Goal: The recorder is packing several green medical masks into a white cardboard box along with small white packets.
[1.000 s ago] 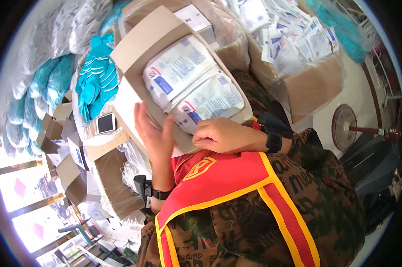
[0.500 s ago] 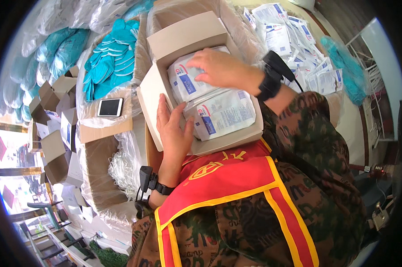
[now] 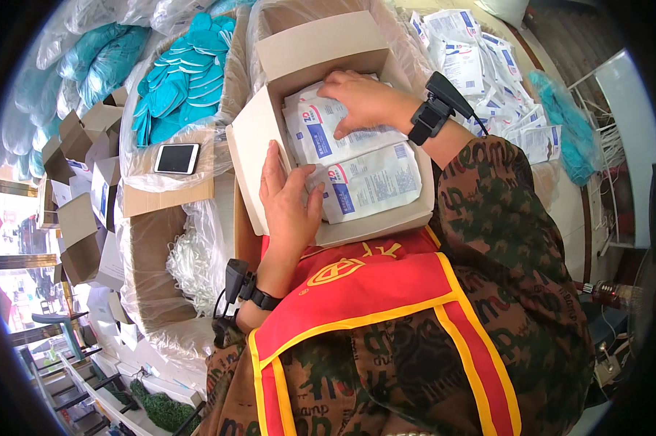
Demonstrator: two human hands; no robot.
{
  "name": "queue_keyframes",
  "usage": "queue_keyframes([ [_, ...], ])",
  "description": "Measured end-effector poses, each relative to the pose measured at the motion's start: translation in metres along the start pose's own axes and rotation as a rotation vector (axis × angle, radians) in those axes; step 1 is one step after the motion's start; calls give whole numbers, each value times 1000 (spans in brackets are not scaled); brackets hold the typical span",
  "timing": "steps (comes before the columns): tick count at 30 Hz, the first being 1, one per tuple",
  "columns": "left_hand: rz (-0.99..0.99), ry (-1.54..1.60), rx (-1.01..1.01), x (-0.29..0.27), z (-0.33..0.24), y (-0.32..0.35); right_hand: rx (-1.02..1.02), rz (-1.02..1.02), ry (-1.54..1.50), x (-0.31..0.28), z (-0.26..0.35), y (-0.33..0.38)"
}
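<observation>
An open cardboard box (image 3: 320,45) is tilted in front of me and holds two stacks of flat white packets with blue and red print. My right hand (image 3: 364,102) lies over the far packet (image 3: 310,134), its fingers spread and bent on the top. The near packet (image 3: 375,182) lies beside it, closer to my body. Along the box's left side rests my left hand (image 3: 288,192), with fingers apart, thumb and index by the edge of the near packet. How deep the stacks go is hidden.
Teal oval pads (image 3: 186,80) fill a lined carton at the left. A white-framed tablet (image 3: 176,158) lies on its flap. Below, another carton holds white cords (image 3: 197,269). Loose white packets (image 3: 480,73) are heaped at the far right. Open empty boxes (image 3: 81,211) stack at the far left.
My right hand has shifted a little and come down onto the far packet, thumb now spread over it. My left hand stays at the box's left side. The view has shifted slightly.
</observation>
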State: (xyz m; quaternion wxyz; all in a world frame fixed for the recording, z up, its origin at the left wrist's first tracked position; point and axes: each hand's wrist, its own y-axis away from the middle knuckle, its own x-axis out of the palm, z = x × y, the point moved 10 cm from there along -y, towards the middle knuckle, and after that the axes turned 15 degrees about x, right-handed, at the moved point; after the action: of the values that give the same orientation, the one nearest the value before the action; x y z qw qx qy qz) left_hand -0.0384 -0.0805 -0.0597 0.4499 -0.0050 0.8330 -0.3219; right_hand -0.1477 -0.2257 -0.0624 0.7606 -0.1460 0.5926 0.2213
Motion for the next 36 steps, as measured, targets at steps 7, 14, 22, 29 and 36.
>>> queue_keyframes([
  [7, 2, 44, -24, -2, 4, 1, 45, 11, -103, -7, 2, 5],
  [14, -129, 274, -101, -24, 23, -2, 5, -131, -277, -7, -10, 28],
  [22, -188, 521, -330, -30, 42, 5, -83, -239, -350, -27, 18, 78],
  [29, -100, 599, -140, -31, 2, -24, -93, -299, -453, -64, 46, 132],
  [36, -197, 914, -420, -15, -5, -15, -185, -540, -340, -76, 56, 152],
])
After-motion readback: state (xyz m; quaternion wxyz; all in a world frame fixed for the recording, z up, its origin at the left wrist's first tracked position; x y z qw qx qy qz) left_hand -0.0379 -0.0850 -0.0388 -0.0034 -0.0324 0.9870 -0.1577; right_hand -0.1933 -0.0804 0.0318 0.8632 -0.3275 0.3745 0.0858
